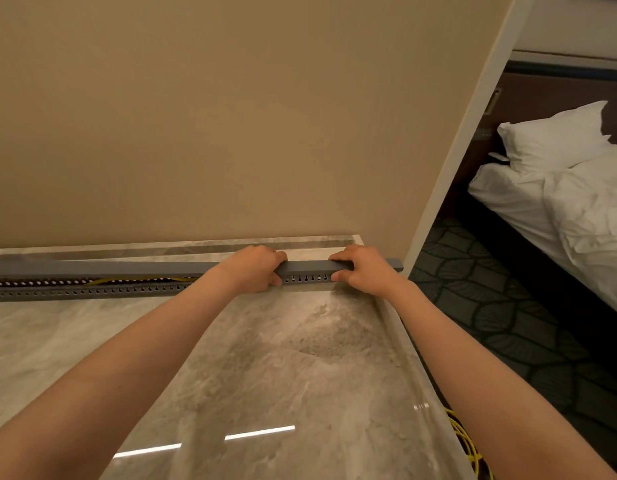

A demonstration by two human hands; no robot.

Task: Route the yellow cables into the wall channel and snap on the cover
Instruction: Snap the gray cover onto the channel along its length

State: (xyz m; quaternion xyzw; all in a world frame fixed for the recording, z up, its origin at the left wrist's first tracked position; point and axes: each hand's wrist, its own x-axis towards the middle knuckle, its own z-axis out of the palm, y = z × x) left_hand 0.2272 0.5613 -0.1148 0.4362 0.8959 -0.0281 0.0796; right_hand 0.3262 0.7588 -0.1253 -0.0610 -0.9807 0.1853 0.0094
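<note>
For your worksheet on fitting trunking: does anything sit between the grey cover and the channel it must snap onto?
At the right end, nothing visible: both hands press the cover onto the channel. Further left the cover is raised, and yellow cables show in the gap. Whether they lie above the channel walls cannot be told.

A: channel (pixel 92 292)? 
B: grey slotted strip, flat on the marble top along the wall. Yellow cables (pixel 106 280) lying inside it at left.
A: cover (pixel 133 268)?
B: grey, seated at the right end, lifted off the channel toward the left.
</note>
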